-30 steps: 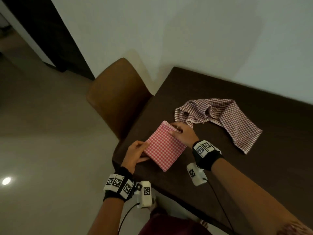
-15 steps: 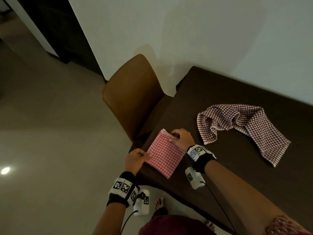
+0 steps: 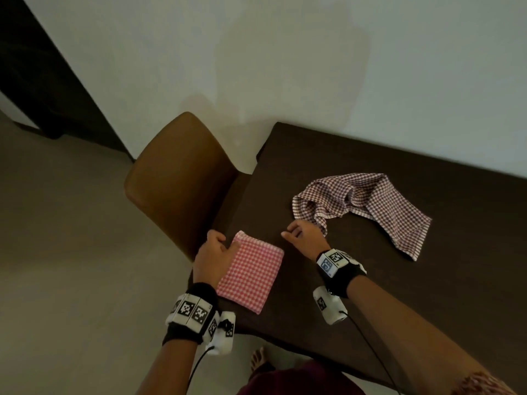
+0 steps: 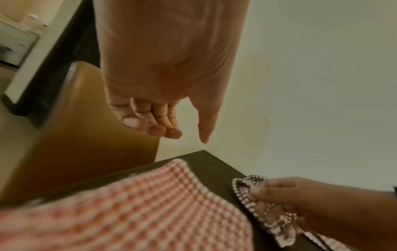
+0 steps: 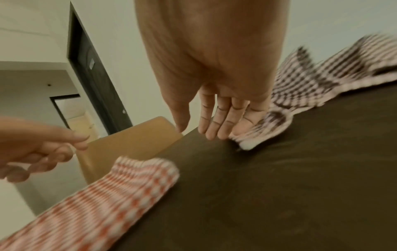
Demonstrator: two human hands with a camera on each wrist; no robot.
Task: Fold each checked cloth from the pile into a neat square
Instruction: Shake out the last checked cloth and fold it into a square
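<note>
A red checked cloth (image 3: pixel 251 273), folded into a square, lies flat near the table's front left corner. My left hand (image 3: pixel 221 246) hovers at its left edge with fingers loosely curled and thumb out; the left wrist view shows the left hand (image 4: pixel 184 135) holding nothing above the red cloth (image 4: pixel 139 203). A brown checked cloth (image 3: pixel 368 203) lies rumpled further right. My right hand (image 3: pixel 293 233) has its nearly straight fingers (image 5: pixel 212 134) resting against the brown cloth's near corner (image 5: pixel 247 141), thumb apart from them.
The dark brown table (image 3: pixel 427 295) stands against a white wall. A brown chair (image 3: pixel 176 178) is tucked in at the table's left end, just beyond the red cloth. A dark doorway (image 3: pixel 42 81) is at the far left.
Both hands slid the folded red cloth towards the table's left corner and came off it. My right hand then moved right to the brown cloth's corner.
</note>
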